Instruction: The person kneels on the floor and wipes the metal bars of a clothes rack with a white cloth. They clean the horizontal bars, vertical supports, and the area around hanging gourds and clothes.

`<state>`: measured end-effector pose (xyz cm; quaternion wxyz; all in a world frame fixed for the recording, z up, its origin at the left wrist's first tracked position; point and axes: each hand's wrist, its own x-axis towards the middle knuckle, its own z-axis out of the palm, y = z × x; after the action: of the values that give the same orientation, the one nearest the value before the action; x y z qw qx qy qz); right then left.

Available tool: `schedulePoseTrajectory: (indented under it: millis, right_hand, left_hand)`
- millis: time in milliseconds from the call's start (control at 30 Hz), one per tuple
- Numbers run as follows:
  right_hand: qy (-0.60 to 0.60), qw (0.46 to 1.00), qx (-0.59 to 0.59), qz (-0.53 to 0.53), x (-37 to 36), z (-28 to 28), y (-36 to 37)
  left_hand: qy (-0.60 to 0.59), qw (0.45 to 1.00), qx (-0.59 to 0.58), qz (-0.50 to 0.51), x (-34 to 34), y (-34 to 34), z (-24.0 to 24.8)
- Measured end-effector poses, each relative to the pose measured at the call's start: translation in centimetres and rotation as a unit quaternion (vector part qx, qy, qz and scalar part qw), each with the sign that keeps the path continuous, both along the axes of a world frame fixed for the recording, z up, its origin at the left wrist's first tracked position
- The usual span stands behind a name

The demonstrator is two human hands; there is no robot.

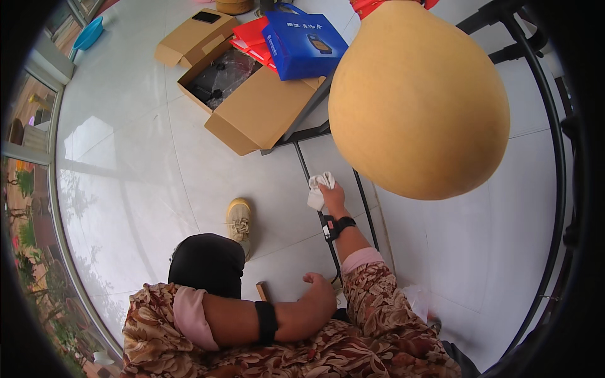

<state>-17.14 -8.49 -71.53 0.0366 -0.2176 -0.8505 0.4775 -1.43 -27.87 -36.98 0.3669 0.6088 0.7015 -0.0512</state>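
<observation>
Cloth, off-white and bunched, is in the right hand, mid-view, overlapping a thin black tube of the metal stand. Can't tell whether it wraps the tube or just lies against it. Right fingers close on the cloth; fingertips mostly lost in the folds. Left hand is bent in front of the body, near the lower part of the tube, fingers loosely curled – palm side hidden, can't tell if it holds anything. Wooden block on the tiled floor, left of that hand.

Handling, judged by eye: cloth should be light, soft, limp, nothing to break, little slip in bare fingers. Best hold is a wad pinched between thumb and fingers, loose edge tucked in so it doesn't dangle. Tube looks stiff, smooth, maybe slick; straight length looks easier to grip than the joints.

Second black tube passes right of the hand. Large tan gourd, red fabric at its neck, fills upper right – rind looks hard, smooth, possibly crackable; belly wants support from below. Farther off: open cardboard box with clear plastic wrap, blue gift bag, red bag. Beige shoe left of the tube.
</observation>
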Motion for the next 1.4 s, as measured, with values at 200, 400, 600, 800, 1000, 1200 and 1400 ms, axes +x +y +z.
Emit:
schedulePoseTrajectory:
  millis: [200,400,600,800,1000,1200,1400]
  right_hand:
    - [0.003,0.993,0.112,0.043,-7.8,-2.3,-1.8]
    - [-0.103,0.963,0.129,0.211,-8.2,-4.9,-4.6]
    - [-0.106,0.964,0.126,0.211,-3.5,-5.4,-2.1]
    - [-0.052,0.972,0.164,0.161,6.5,-3.6,-1.0]
    - [-0.122,0.958,0.18,0.186,18.5,-1.8,2.5]
    - [-0.182,0.954,0.152,0.182,24.5,-2.5,4.9]
    - [-0.194,0.958,0.138,0.162,18.6,-2.3,2.7]
  left_hand:
    - [0.052,0.998,-0.009,0.018,-0.5,-0.6,0.4]
    - [0.066,0.997,-0.019,0.041,-0.4,-0.3,0.0]
    - [0.065,0.997,-0.012,0.029,-0.4,-0.2,0.3]
    - [0.071,0.997,0.016,0.002,-0.5,-0.4,0.9]
    - [0.076,0.997,0.021,0.005,0.4,-0.2,0.8]
    - [0.094,0.995,0.032,0.019,1.3,-0.4,-0.3]
    - [0.073,0.997,0.021,0.027,1.2,-0.3,-0.4]
